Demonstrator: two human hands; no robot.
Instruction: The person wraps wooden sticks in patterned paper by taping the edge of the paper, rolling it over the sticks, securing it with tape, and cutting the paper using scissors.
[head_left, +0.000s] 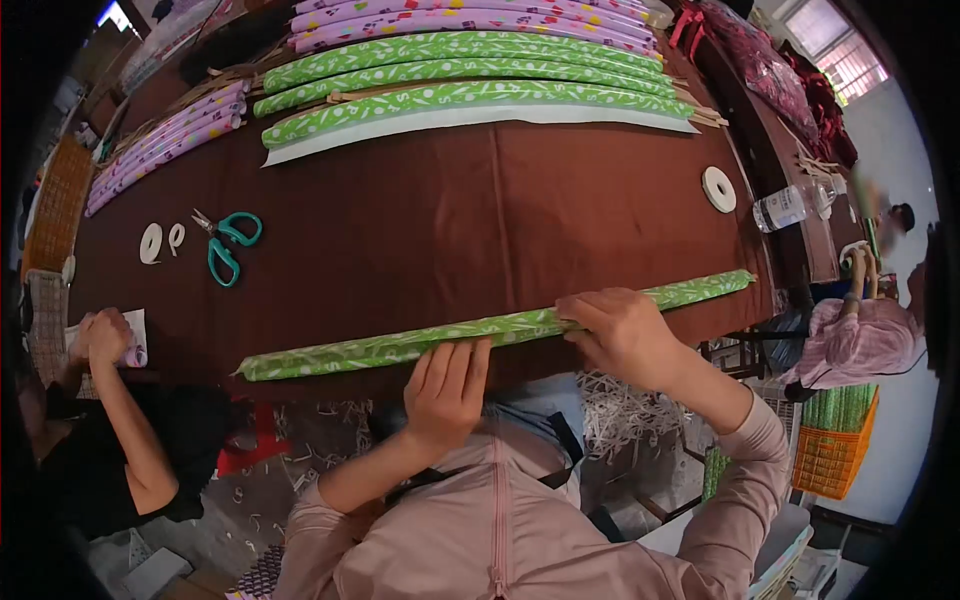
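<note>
**Green roll under both hands, wound along its full length; sealing not confirmed**

One leaf-patterned green paper roll (390,347) is laid near the front edge of the brown-covered table (380,230), slanted so that its right end is set farther from the body. It is judged to be mostly formed: a narrow tube is shown from end to end, and no loose flap is seen. Whether the seam has been fixed cannot be told, so some pressing or taping may be left. Beyond it, several finished-looking green rolls (470,70) are lined up, with purple patterned rolls (470,20) behind them. Along the nearest of the green ones a white paper margin (400,140) is exposed; whether it belongs to that roll or to a sheet beneath cannot be told.

Fingers: on the left hand (446,390) they are extended and held close together, with the tips rested against the near side of the roll; nothing is grasped. On the right hand (625,335) they are curled over the roll, with the thumb brought to the near side, so a pinch is judged.

Teal-handled scissors (216,233) are left untouched at the left.
</note>
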